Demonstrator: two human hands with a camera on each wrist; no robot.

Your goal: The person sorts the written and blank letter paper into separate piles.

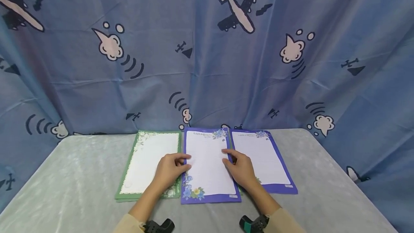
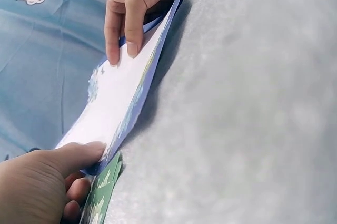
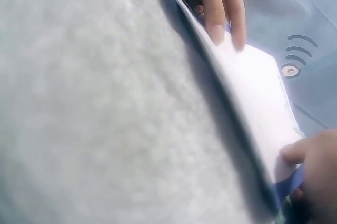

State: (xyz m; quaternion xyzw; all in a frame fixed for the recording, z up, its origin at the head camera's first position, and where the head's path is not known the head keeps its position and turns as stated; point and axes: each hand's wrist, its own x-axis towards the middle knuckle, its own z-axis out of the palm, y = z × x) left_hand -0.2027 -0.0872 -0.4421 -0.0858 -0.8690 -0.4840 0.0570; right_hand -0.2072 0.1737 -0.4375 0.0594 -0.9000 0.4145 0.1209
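Observation:
A purple-bordered sheet of decorated paper [image 1: 207, 168], with blue flowers at two corners, lies between my hands at the middle of the table. My left hand [image 1: 170, 170] holds its left edge, thumb on top and other fingers curled at the side below. On the opposite edge, my right hand [image 1: 240, 168] holds it, thumb and index finger over the white part. In the left wrist view the sheet [image 2: 116, 97] looks bowed, its near edge casting a shadow on the cloth. How many layers are held cannot be told.
Green-bordered sheets [image 1: 145, 164] lie stacked on the left, partly under the left hand. Another purple-bordered sheet [image 1: 262, 157] lies on the right, with a green edge showing beside it. Pale cloth covers the table [image 1: 87, 175]; a blue airplane-print curtain [image 1: 155, 53] hangs behind.

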